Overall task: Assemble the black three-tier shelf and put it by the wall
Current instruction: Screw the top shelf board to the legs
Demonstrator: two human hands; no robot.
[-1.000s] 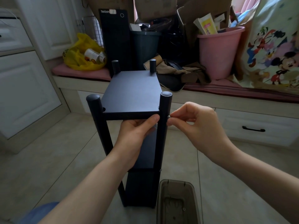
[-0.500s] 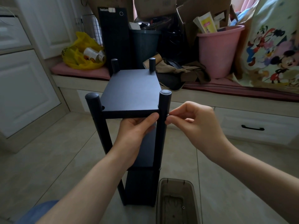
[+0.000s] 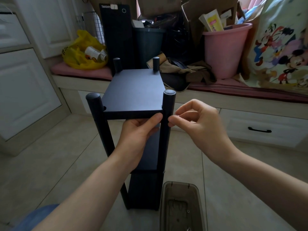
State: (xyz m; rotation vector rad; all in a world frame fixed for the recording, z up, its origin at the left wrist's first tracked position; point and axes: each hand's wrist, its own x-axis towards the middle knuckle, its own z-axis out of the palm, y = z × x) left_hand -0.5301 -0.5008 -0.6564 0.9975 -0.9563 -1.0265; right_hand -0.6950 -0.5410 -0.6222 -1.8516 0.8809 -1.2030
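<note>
Black shelf point(image 3: 143, 189) upright, three tiers on four round-capped posts point(image 3: 168, 107), left hand point(image 3: 138, 130) gripping top board point(image 3: 133, 92) front edge, right hand point(image 3: 200, 124) curled beside post, grip undeterminable.

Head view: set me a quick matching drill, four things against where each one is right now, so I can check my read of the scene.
Things
1. left hand
2. right hand
3. pink bucket
4. translucent box

Places
A. on the floor tiles, beside the foot of the black shelf
B. on the cushioned bench
C. gripping the front edge of the top board
D. at the front right post

Pairs: 1-C, 2-D, 3-B, 4-A
</note>
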